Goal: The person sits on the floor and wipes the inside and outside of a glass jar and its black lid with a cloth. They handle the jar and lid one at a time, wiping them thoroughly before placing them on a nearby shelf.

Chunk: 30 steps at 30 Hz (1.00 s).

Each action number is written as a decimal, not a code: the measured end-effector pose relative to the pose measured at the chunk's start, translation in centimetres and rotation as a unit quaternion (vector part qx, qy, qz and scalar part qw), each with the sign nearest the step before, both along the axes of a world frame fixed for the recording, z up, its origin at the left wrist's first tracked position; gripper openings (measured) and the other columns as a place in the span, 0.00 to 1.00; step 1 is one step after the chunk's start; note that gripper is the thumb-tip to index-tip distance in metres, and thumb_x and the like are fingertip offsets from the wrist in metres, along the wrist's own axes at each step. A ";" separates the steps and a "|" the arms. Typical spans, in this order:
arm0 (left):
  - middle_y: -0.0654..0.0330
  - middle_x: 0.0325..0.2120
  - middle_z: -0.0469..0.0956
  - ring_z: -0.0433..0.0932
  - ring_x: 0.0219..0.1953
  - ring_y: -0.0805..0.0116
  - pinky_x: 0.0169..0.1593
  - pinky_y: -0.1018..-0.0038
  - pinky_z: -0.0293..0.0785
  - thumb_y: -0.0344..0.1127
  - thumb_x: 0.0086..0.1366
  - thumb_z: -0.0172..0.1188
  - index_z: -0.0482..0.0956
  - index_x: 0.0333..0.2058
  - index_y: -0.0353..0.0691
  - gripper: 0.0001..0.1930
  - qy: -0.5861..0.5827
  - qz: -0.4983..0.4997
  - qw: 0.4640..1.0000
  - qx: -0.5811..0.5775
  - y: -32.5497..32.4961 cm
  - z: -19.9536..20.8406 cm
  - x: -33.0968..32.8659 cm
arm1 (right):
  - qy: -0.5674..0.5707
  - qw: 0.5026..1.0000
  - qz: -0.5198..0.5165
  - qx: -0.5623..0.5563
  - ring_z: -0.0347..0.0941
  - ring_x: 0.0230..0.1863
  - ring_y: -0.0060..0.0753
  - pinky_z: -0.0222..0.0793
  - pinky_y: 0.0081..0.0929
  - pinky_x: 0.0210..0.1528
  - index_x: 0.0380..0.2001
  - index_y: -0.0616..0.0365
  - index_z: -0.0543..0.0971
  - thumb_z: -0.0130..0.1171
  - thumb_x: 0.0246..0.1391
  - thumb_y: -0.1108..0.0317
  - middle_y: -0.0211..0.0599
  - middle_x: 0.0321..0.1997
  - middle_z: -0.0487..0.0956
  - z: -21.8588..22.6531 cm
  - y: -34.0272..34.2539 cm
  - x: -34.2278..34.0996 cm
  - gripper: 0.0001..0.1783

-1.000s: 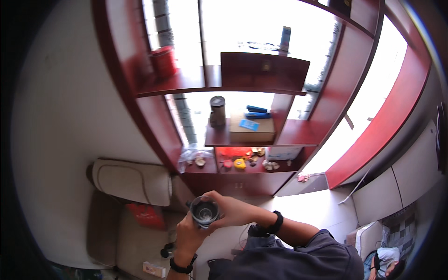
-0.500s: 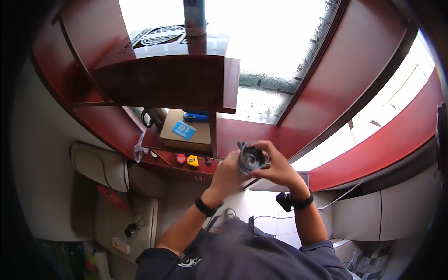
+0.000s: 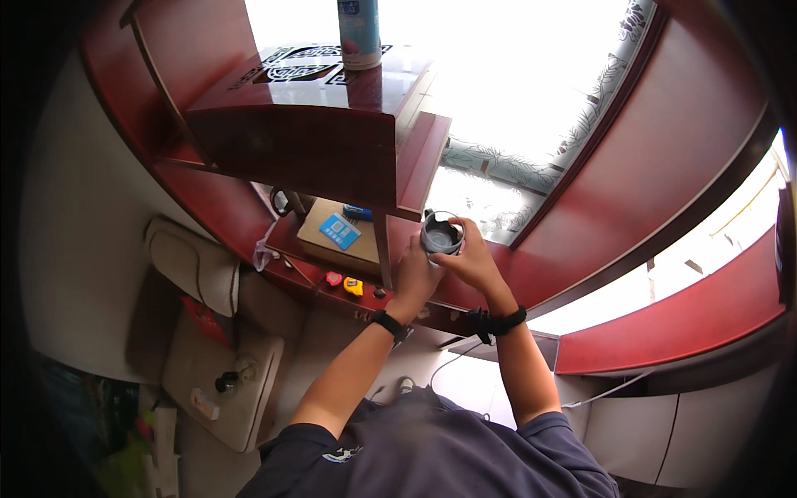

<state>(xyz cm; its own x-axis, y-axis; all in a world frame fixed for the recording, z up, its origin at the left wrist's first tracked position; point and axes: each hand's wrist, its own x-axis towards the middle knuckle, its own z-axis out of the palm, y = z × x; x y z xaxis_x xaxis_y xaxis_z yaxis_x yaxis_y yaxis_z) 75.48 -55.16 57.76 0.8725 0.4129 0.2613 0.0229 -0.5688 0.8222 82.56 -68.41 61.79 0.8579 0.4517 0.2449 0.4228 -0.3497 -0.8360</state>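
A clear, round cup [image 3: 440,238] with a dark part inside is held up in front of me, its mouth toward my view. My left hand [image 3: 415,272] grips its lower left side, and the fingers are partly hidden. Around the right side curls my right hand [image 3: 474,259], thumb at the near wall and fingers at the far rim. The cup is above the dark red counter, just right of the shelf unit's post. Whether it holds any liquid, I cannot tell.
A red wooden shelf unit [image 3: 290,153] stands ahead with a spray can [image 3: 359,37] on top. Under it lies a cardboard box [image 3: 357,249] with a blue card [image 3: 339,231]. A yellow tape measure [image 3: 353,286] sits on the counter edge. A beige chair [image 3: 220,365] is at left.
Both hands have moved forward with the cup, from over the floor to over the counter. My view has shifted, bringing the shelf top further into sight.
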 end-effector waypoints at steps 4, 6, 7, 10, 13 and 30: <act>0.41 0.48 0.81 0.81 0.51 0.36 0.50 0.49 0.79 0.40 0.55 0.78 0.67 0.59 0.37 0.37 -0.046 -0.010 0.998 -0.030 0.5 -1.3 1.8 | 0.010 1.000 -0.027 0.009 0.71 0.63 0.49 0.68 0.41 0.68 0.60 0.62 0.73 0.81 0.36 0.55 0.50 0.59 0.75 -0.1 0.6 1.2 0.47; 0.40 0.49 0.80 0.80 0.53 0.35 0.52 0.50 0.78 0.38 0.55 0.78 0.67 0.58 0.36 0.36 -0.070 0.003 0.997 0.016 0.8 -1.7 2.4 | 0.031 0.998 -0.043 0.020 0.72 0.63 0.50 0.68 0.41 0.67 0.60 0.61 0.73 0.81 0.36 0.55 0.51 0.59 0.75 0.3 1.0 1.1 0.47; 0.39 0.49 0.79 0.79 0.54 0.35 0.53 0.50 0.78 0.38 0.55 0.78 0.67 0.58 0.36 0.36 -0.081 0.009 0.996 0.040 1.0 -1.9 2.6 | 0.042 0.997 -0.051 0.026 0.72 0.62 0.50 0.68 0.41 0.67 0.59 0.61 0.74 0.81 0.36 0.55 0.51 0.59 0.75 0.4 1.4 1.1 0.47; 0.36 0.54 0.76 0.77 0.57 0.33 0.56 0.49 0.76 0.34 0.57 0.76 0.66 0.61 0.33 0.37 -0.061 -0.023 0.998 0.000 0.6 -1.6 2.4 | 0.009 0.996 -0.084 0.013 0.74 0.58 0.50 0.72 0.40 0.61 0.58 0.61 0.74 0.82 0.36 0.53 0.51 0.55 0.75 0.1 1.5 1.1 0.46; 0.35 0.57 0.75 0.76 0.60 0.35 0.58 0.51 0.76 0.34 0.60 0.74 0.65 0.64 0.33 0.37 -0.079 0.007 0.997 -0.013 0.3 -2.7 2.3 | 0.002 0.993 -0.118 0.022 0.75 0.56 0.52 0.73 0.42 0.59 0.57 0.60 0.73 0.81 0.38 0.52 0.50 0.55 0.73 0.3 2.7 0.3 0.45; 0.34 0.64 0.71 0.71 0.68 0.39 0.69 0.56 0.69 0.34 0.68 0.67 0.59 0.71 0.27 0.38 -0.085 0.048 0.995 0.008 -0.4 -4.7 2.1 | -0.063 0.974 -0.207 -0.065 0.76 0.57 0.59 0.75 0.48 0.59 0.54 0.66 0.71 0.80 0.43 0.47 0.53 0.56 0.70 1.2 4.5 -1.2 0.44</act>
